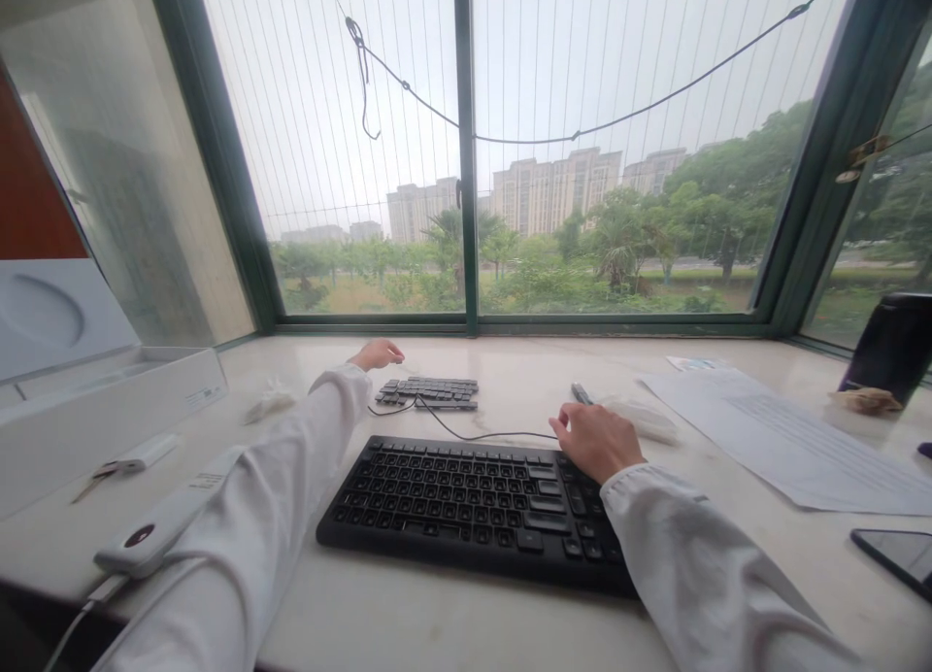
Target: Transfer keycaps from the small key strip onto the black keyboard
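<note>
A black keyboard [444, 502] lies in front of me; most of its key positions show bare sockets, while several caps remain toward the right. Behind it, loose dark keycaps [429, 392] are laid out in rows. My left hand [377, 354] is just beyond the left end of those rows, fingers drawn together; anything between them is too small to make out. My right hand [598, 441] rests over the keyboard's upper right corner with curled fingers. A slim grey object [581, 393] shows just past its knuckles; whether it is held I cannot tell.
The keyboard's cable [481, 435] runs behind it. At right lie a printed sheet [779, 439], a phone [899, 558] and a clear plastic bag [641, 420]. Left are a white box [109, 410], a power strip [171, 517] and keys [102, 473]. A window frame [466, 167] stands behind.
</note>
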Demonstrator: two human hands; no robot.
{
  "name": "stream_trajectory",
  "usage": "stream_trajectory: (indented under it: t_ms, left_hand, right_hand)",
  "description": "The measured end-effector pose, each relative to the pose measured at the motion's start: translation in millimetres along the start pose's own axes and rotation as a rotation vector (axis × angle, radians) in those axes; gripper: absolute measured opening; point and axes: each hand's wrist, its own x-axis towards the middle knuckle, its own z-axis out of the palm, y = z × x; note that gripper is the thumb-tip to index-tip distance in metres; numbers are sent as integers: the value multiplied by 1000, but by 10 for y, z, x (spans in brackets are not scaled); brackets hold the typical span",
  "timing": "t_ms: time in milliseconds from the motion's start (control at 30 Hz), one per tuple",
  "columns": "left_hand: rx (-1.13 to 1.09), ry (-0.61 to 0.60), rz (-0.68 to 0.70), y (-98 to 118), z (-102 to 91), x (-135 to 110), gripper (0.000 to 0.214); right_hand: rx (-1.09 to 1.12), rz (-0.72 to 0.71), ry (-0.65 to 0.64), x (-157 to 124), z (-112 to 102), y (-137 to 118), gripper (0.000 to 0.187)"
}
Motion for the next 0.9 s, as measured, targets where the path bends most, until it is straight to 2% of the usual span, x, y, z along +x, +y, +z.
stream_trajectory:
  t_ms: [433,600,700,900]
  left_hand:
    - [-74,64,119,378,-238,-814,27]
    - [-115,39,136,481,-285,-1187,25]
    - [-124,-64,151,503,-317,-1379,27]
    - [-172,-315,313,496,-381,-1592,31]
  right_hand:
    - [2,-32,2,-15,-12,-16,37]
    - [3,-35,-1,-20,-5,0,37]
    - [2,-31,-8,-14,9,15,37]
    - [-21,-14,-28,-4,11,23,38]
